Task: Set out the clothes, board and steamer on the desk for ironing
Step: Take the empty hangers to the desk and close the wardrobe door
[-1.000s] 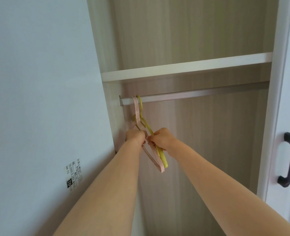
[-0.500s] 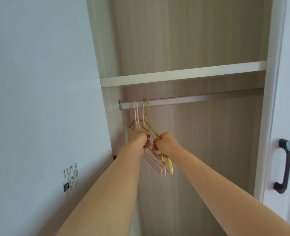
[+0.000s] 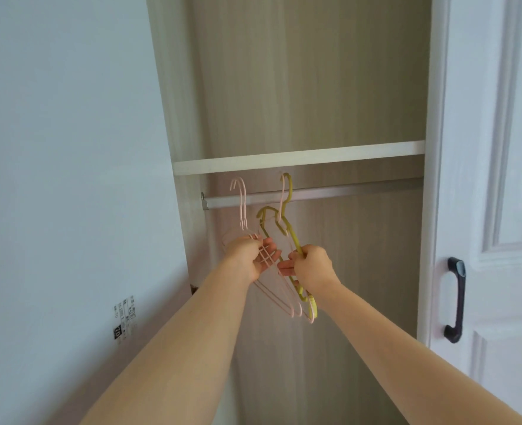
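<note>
Both my arms reach into an open wardrobe. My left hand [image 3: 249,259] grips a pale pink hanger [image 3: 243,207] whose hook stands in front of the metal rail [image 3: 345,191], near its left end. My right hand [image 3: 313,268] grips a yellow-green hanger [image 3: 293,237] together with another pink one; their hooks sit at the rail, further right. The lower ends of the hangers poke out below my hands. No clothes, board or steamer are in view.
A white shelf [image 3: 315,156] runs just above the rail. The wardrobe's left side panel [image 3: 69,179] carries a small label [image 3: 124,317]. At the right stands the white door [image 3: 499,210] with a dark handle [image 3: 456,299].
The hangers hung bunched at the rail's left end. They are now split between my hands and spread apart, with hooks lifted; the camera has tilted up.
</note>
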Available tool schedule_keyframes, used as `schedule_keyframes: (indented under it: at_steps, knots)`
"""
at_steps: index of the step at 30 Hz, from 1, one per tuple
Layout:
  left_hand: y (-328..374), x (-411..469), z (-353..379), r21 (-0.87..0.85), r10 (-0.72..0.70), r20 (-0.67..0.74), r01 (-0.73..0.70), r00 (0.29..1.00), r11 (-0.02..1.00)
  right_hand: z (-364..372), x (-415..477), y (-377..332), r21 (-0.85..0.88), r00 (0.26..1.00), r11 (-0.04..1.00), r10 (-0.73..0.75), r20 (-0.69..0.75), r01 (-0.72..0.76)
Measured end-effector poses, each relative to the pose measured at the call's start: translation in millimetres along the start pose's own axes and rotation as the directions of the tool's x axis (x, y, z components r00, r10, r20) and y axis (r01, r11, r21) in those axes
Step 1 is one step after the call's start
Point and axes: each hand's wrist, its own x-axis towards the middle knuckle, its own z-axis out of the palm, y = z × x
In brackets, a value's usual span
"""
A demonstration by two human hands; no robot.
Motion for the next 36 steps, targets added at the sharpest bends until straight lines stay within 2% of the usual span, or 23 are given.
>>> schedule_keyframes:
  at_steps: [8, 14, 23, 30, 36]
  knots:
    - [-41, -56, 2, -0.025, -0.092, 0.062, 0.094, 0.994, 0.995, -39, -58, 29, -0.025, 0.999, 0.999, 0.042, -0.011, -0.042]
    - [-79, -104, -10, 0.087, -0.089, 0.062, 0.084, 0.994, 0.993, -57, -116, 42, -0.149, 0.997, 0.986, 0.073, 0.016, -0.07]
    - [-134, -196, -39, -0.01, -0.133, 0.146, 0.136, 0.98, 0.991, -71, -218, 76, -0.24, 0.994, 0.966, 0.107, 0.031, -0.097]
    - [-176, -269, -83, -0.015, -0.189, 0.073, 0.19, 0.979, 0.982, -64, -296, 102, -0.164, 0.988, 0.974, 0.153, -0.037, -0.157]
    - [-203, -324, -126, 0.068, -0.229, 0.12, 0.223, 0.966, 0.973, -38, -368, 122, -0.166, 0.964, 0.954, 0.228, -0.139, -0.25]
